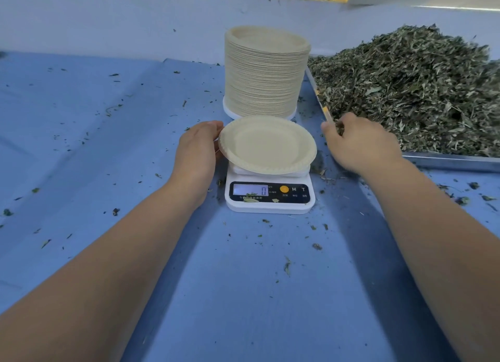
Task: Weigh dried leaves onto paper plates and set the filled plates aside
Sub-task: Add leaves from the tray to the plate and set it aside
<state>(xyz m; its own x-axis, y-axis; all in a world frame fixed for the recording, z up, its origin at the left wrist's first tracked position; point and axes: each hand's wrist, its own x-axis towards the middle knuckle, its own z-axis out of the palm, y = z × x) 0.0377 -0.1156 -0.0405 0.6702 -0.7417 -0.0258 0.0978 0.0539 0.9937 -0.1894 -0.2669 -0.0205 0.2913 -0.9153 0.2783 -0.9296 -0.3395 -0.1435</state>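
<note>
Gripping the left rim of the paper plate (266, 145), the left hand (198, 150) has its thumb along the edge and its fingers curled in beneath, fingertips out of sight. The plate sits empty on the platform of the white scale (270, 196), immediately right of that hand, and the display just nearer than the plate reads 0. Straight beyond the held plate stands the tall stack of plates (266, 69) on a white base.

Over on the other side, the right hand (359, 142) is at the near-left corner of the metal tray (446, 161), knuckles up, fingers curled down at the edge of the dried leaves (419, 85). Whether they have closed on any leaf I cannot tell; the back of the hand covers it. The heap rises beyond and to the right of that hand. Loose leaf crumbs dot the blue cloth (108, 145) around both forearms, with a few on the scale's face.
</note>
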